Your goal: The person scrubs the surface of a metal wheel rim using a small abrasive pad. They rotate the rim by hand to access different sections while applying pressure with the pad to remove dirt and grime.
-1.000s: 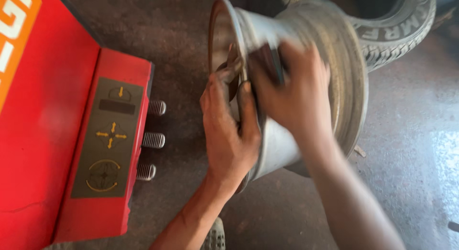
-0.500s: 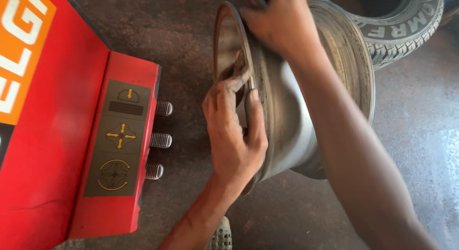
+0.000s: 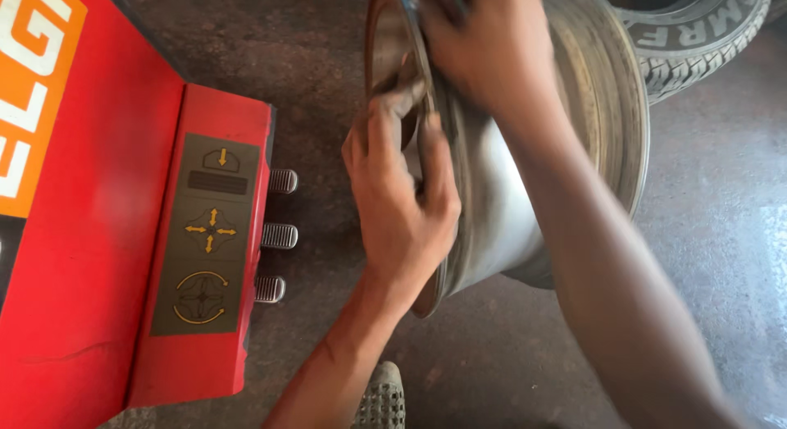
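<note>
My left hand (image 3: pixel 402 207) clamps bare wheel rim (image 3: pixel 508 199) edge; right hand (image 3: pixel 484 52) presses flat at 12 o'clock; rim on edge, axle axis pointing 9–3.

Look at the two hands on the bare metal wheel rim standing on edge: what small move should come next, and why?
Probably keep the left hand clamped on the near lip of the wheel rim while the right hand draws along the upper edge. The rim stands on edge on the floor, beside the red machine, so only the hands seem to steady it.

Right hand (image 3: pixel 484 52) slid—seemingly—up the rim (image 3: pixel 500 224).
</note>
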